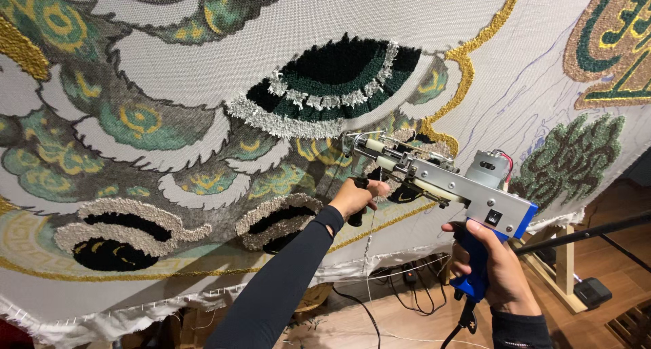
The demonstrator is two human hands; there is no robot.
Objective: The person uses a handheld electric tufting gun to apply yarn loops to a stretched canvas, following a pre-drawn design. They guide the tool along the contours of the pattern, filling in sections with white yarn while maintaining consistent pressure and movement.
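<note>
We face a stretched cloth point(285, 44) that fills the view ahead and hangs above the floor point(407, 322). We hold a tufting gun point(434, 179) in front of the cloth, its tip toward the cloth at the centre. Our left hand point(352, 196) grips the front handle, to the left of and below the tip. Our right hand point(498, 267) wraps the rear grip, lower and further right. A cable point(359, 305) lies on the floor beneath the cloth's lower edge. A wooden frame leg point(563, 261) stands to the right, behind our right hand.
</note>
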